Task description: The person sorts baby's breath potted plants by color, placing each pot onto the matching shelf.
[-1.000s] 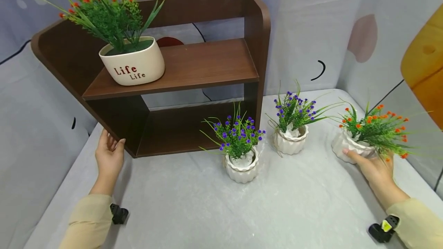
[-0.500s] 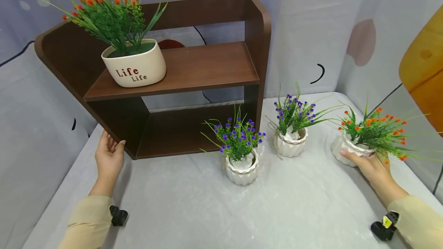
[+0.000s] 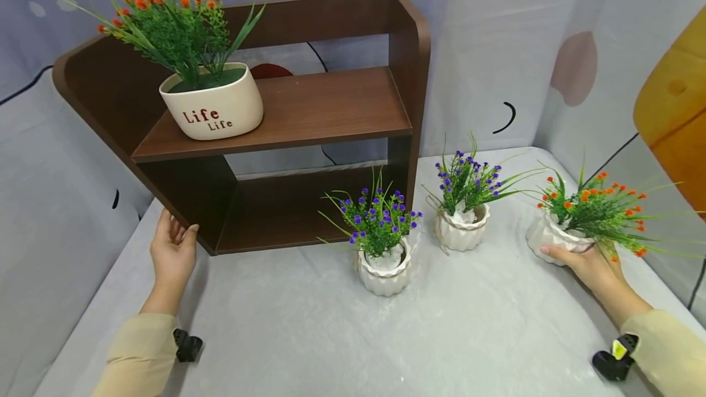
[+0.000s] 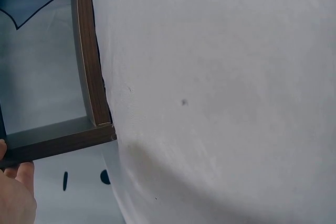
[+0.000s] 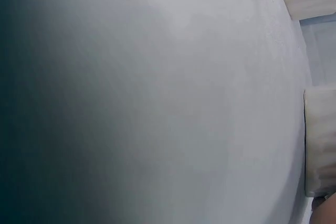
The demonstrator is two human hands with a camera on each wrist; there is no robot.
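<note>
My right hand (image 3: 583, 262) grips a white ribbed pot of orange flowers (image 3: 550, 236) at the table's right side, fingers curled round its front. In the right wrist view the pot's wall (image 5: 320, 140) shows at the right edge. My left hand (image 3: 173, 250) rests with straight fingers against the lower left corner of a dark brown wooden shelf unit (image 3: 320, 100). The left wrist view shows that corner (image 4: 90, 82) with my fingertips (image 4: 16, 195) under it. A cream pot marked "Life" (image 3: 212, 112) with orange flowers stands on the upper shelf at the left.
Two white ribbed pots with purple flowers stand on the grey cloth: one (image 3: 384, 269) in front of the shelf's right end, one (image 3: 461, 230) to its right. A patterned curtain hangs behind. An orange wooden object (image 3: 673, 109) shows at the right edge.
</note>
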